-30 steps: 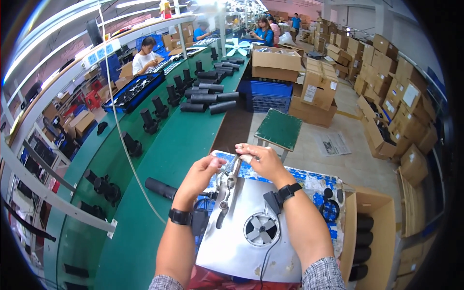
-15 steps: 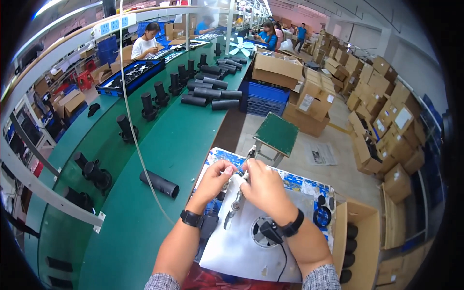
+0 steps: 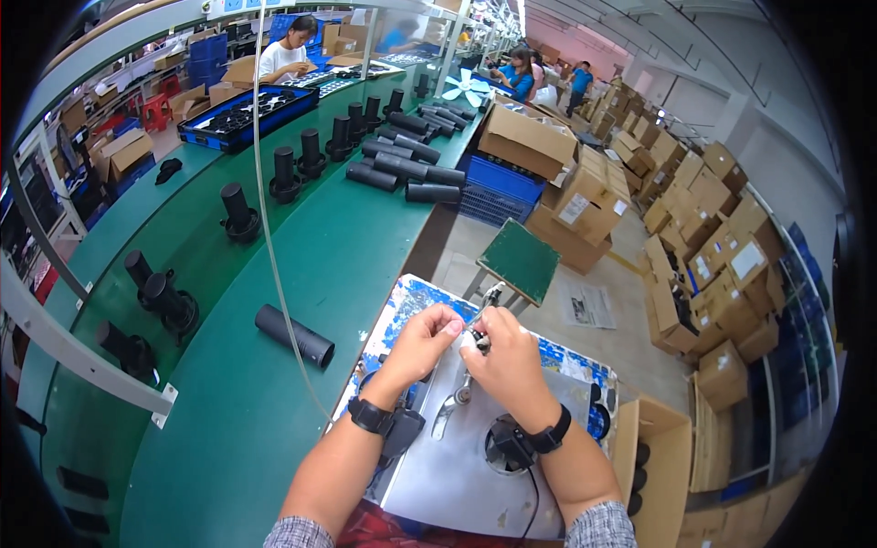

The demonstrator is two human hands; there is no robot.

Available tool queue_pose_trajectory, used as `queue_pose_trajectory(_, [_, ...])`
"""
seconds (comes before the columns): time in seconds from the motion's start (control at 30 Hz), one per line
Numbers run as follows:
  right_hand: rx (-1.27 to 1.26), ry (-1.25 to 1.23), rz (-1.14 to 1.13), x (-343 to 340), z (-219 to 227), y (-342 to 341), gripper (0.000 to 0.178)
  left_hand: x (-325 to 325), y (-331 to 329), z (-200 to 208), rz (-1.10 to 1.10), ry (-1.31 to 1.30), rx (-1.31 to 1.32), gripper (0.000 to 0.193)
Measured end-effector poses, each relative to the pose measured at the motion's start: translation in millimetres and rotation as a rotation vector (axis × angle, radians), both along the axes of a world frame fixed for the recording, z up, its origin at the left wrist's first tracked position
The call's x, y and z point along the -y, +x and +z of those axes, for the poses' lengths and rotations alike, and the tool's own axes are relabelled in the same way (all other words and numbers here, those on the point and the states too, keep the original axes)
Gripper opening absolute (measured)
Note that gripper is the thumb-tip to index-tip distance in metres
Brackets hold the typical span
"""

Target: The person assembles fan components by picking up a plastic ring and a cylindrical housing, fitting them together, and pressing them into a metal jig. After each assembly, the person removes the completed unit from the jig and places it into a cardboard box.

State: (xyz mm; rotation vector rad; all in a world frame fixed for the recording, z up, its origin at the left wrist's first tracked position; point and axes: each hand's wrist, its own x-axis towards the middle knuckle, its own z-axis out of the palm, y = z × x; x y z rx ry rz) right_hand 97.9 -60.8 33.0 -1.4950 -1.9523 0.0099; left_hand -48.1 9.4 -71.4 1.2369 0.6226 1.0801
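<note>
My left hand is closed, its thumb and index finger pinched together at the middle of the work stand. Close beside it, my right hand curls its fingers around the upper end of a small metal fixture; whatever is in either grip is too small or hidden to name. The fixture's silver lever points toward me from under my right hand. Both hands are above a flat metal plate. A round opening in the plate with a black part lies beneath my right wrist.
To the left, a black tube lies on the green bench. Upright black flanged tubes line the belt, and more tubes lie farther off. A green stool stands ahead; an open carton is at right. Co-workers sit beyond.
The view has tilted a little. My hands stay together at the fixture, and the fingertips have shifted slightly; my left hand is a bit farther right in the picture.
</note>
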Motion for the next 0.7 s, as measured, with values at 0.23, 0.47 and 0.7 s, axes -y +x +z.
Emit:
queue_pose_trajectory(0.23, [0.206, -0.015, -0.047, 6, 10, -3, 0.025, -2, 0, -1, 0.024, 0.05, -0.028, 0.009])
queue_pose_trajectory(0.47, [0.281, -0.083, -0.06, 7, 4, 3, 0.032, 1, 4, 3, 0.082, 0.072, -0.043, 0.014])
queue_pose_trajectory(0.7, [0.262, -0.14, -0.073, 4, -5, 1, 0.042, -1, 0, 3, 0.046, 0.061, -0.104, 0.009])
